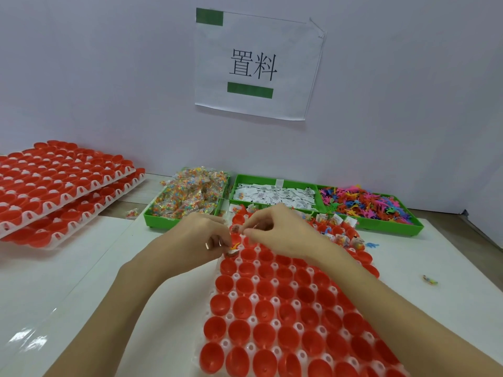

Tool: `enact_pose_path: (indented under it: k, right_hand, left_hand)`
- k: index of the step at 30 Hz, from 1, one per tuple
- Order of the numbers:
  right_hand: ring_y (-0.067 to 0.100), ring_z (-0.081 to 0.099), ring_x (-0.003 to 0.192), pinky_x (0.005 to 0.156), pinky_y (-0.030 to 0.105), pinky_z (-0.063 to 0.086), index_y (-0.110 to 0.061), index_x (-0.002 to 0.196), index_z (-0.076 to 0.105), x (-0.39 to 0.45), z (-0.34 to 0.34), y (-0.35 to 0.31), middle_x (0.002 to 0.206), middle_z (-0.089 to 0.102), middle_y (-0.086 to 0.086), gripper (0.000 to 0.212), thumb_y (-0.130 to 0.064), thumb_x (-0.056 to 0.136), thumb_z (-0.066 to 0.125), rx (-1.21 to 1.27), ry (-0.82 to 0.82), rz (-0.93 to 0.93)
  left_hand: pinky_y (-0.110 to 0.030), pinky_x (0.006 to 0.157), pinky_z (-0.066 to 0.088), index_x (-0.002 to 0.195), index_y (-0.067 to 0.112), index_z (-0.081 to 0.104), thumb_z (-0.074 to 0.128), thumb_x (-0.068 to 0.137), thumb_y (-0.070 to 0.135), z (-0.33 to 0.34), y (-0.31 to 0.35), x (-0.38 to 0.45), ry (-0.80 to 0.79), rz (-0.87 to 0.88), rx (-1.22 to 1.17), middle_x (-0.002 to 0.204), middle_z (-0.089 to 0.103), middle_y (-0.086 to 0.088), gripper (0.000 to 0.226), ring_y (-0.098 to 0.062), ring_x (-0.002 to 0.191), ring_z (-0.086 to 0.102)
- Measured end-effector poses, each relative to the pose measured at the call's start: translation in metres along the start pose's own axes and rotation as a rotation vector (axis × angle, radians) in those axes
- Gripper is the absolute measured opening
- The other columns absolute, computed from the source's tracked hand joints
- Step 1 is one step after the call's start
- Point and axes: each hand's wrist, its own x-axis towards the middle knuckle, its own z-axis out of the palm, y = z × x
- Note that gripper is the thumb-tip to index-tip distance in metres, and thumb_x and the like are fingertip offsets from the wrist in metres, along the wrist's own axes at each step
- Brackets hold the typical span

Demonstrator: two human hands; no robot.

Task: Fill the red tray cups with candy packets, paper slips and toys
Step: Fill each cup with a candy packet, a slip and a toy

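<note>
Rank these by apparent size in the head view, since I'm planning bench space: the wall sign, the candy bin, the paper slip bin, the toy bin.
1. Wall sign, clearly largest.
2. Toy bin.
3. Candy bin and paper slip bin: too alike to rank; hands cover part of both.

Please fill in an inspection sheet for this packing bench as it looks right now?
Surface: white table, glossy sheet at the near left.
Job's things: working tray, far cups filled, near cups empty; candy packets, paper slips and toys in green bins.
Clutter: stray packet by the candy bin; loose blue toy and small piece right of the tray.
Grippers: left hand and right hand pinch small items over the far left cups.
Cables: nothing seen.
Surroundings: stacked trays at left; paper sign on the wall.
</note>
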Motion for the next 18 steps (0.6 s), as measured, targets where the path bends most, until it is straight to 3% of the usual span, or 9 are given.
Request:
enact_pose_path:
  k: [3,6,8,10,13,16,18]
  right_hand:
    - [0.015,0.069,0.074,0.073,0.028,0.055,-0.031,0.096,0.078,-0.018,-0.023,0.007,0.080,0.077,-0.010,0.016,-0.027,0.098,0.063,0.118,0.062,0.000]
    - [0.007,0.068,0.072,0.062,0.015,0.050,-0.026,0.098,0.078,-0.041,-0.043,0.025,0.081,0.078,-0.006,0.019,-0.019,0.101,0.061,0.234,0.180,-0.010]
    - [0.004,0.066,0.068,0.059,0.010,0.046,-0.021,0.098,0.079,-0.056,-0.052,0.041,0.079,0.077,-0.001,0.022,-0.013,0.102,0.059,0.318,0.272,-0.019]
    - [0.004,0.063,0.065,0.058,0.011,0.046,-0.022,0.098,0.080,-0.071,-0.057,0.058,0.077,0.074,0.003,0.023,-0.013,0.102,0.059,0.397,0.358,-0.001]
    - [0.005,0.060,0.063,0.055,0.011,0.045,-0.022,0.097,0.081,-0.087,-0.057,0.082,0.074,0.070,0.005,0.024,-0.015,0.102,0.058,0.572,0.476,0.062]
    - [0.004,0.058,0.059,0.052,0.012,0.044,-0.023,0.094,0.081,-0.094,-0.054,0.093,0.071,0.067,0.006,0.026,-0.015,0.103,0.057,0.647,0.551,0.108]
    - [0.005,0.056,0.058,0.051,0.014,0.043,-0.024,0.093,0.080,-0.097,-0.053,0.097,0.069,0.066,0.006,0.028,-0.016,0.103,0.056,0.648,0.577,0.117]
  left_hand:
    - [-0.018,0.073,0.056,0.093,0.019,0.082,0.080,0.087,0.009,-0.002,-0.005,-0.003,0.035,-0.033,-0.063,0.085,0.072,0.011,0.012,-0.004,0.075,0.069]
    - [-0.017,0.069,0.055,0.095,0.021,0.081,0.079,0.089,0.011,-0.002,-0.013,-0.004,0.160,-0.055,-0.079,0.084,0.072,0.014,0.012,-0.005,0.072,0.067]
    - [-0.026,0.073,0.055,0.101,0.017,0.079,0.074,0.091,0.006,0.001,-0.021,-0.005,0.312,-0.083,0.016,0.090,0.071,0.009,0.015,-0.006,0.076,0.062]
    - [-0.042,0.086,0.055,0.112,0.009,0.075,0.071,0.093,0.005,0.006,-0.030,-0.006,0.410,-0.149,0.133,0.105,0.071,-0.003,0.020,-0.023,0.098,0.062]
    - [-0.053,0.102,0.050,0.127,0.004,0.070,0.069,0.096,0.011,0.014,-0.041,-0.010,0.366,-0.214,0.286,0.126,0.070,-0.012,0.032,-0.038,0.117,0.060]
    - [-0.049,0.108,0.044,0.138,0.009,0.064,0.062,0.101,0.015,0.023,-0.049,-0.014,0.260,-0.228,0.308,0.143,0.062,-0.006,0.037,-0.034,0.130,0.056]
    - [-0.049,0.106,0.044,0.136,0.009,0.066,0.060,0.102,0.013,0.024,-0.052,-0.015,0.246,-0.230,0.305,0.143,0.062,-0.005,0.034,-0.033,0.130,0.057]
